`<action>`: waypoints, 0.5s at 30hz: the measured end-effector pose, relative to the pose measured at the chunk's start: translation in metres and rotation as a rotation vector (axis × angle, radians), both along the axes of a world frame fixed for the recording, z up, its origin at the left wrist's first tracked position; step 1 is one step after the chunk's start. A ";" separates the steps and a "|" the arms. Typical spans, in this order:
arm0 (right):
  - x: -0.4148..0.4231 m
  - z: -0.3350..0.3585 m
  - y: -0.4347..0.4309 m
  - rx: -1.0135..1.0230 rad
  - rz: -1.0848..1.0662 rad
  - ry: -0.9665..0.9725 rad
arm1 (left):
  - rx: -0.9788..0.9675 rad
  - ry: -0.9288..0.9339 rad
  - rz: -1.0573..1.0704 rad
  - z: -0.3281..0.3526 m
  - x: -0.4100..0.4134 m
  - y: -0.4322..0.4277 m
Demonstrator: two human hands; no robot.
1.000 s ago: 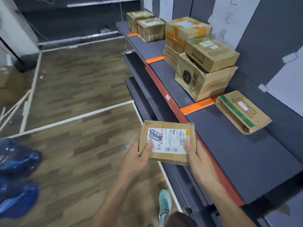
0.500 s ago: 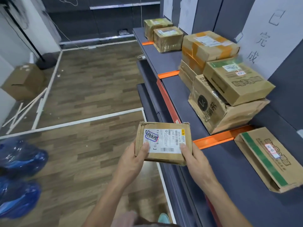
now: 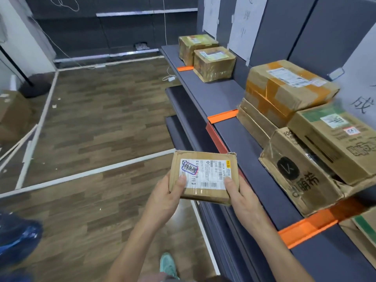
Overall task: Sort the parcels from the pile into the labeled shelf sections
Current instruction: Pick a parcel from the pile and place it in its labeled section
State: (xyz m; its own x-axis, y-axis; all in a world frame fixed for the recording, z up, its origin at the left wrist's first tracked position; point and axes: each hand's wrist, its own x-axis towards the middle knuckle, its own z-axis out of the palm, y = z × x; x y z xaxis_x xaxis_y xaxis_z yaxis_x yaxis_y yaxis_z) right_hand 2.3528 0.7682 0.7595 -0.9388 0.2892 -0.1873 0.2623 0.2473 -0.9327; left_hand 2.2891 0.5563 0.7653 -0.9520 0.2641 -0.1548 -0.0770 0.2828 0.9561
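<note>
I hold a small flat cardboard parcel [image 3: 205, 176] with a white shipping label and a purple stamp, just left of the grey shelf [image 3: 219, 92]. My left hand [image 3: 164, 198] grips its left side, thumb on the label. My right hand [image 3: 242, 200] grips its right side, thumb on top. Orange dividers [image 3: 222, 116] split the shelf into sections. The middle section carries a stack of several boxes [image 3: 305, 139]; the far section has two taped boxes [image 3: 213, 62]. Paper signs [image 3: 246, 25] hang on the back wall.
Lower shelf tiers [image 3: 183, 135] step out below the top one. White floor strips [image 3: 81, 176] cross the wood floor. A brown box [image 3: 12, 115] stands far left, blue bags [image 3: 18, 241] lie at lower left. My green shoe [image 3: 167, 265] shows below.
I have walked forward along the shelf with the parcel held in both hands; the stacked boxes and far section now appear closer, and the green-striped box has slid to the right edge.
</note>
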 end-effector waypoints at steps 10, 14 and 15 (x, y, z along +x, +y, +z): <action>-0.108 -0.007 -0.029 0.028 -0.022 -0.023 | -0.067 0.001 -0.042 0.000 -0.115 -0.031; -0.162 -0.010 -0.023 -0.009 -0.001 -0.033 | -0.081 0.013 -0.040 0.000 -0.164 -0.026; -0.177 -0.011 -0.021 -0.020 0.002 -0.035 | -0.086 0.011 -0.034 0.000 -0.178 -0.024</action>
State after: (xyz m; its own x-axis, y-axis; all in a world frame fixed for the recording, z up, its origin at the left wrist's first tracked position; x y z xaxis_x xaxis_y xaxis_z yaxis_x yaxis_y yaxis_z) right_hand 2.1759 0.7469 0.7489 -0.9321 0.2829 -0.2260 0.2945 0.2289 -0.9278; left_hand 2.1116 0.5326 0.7651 -0.9444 0.2827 -0.1682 -0.0559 0.3659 0.9290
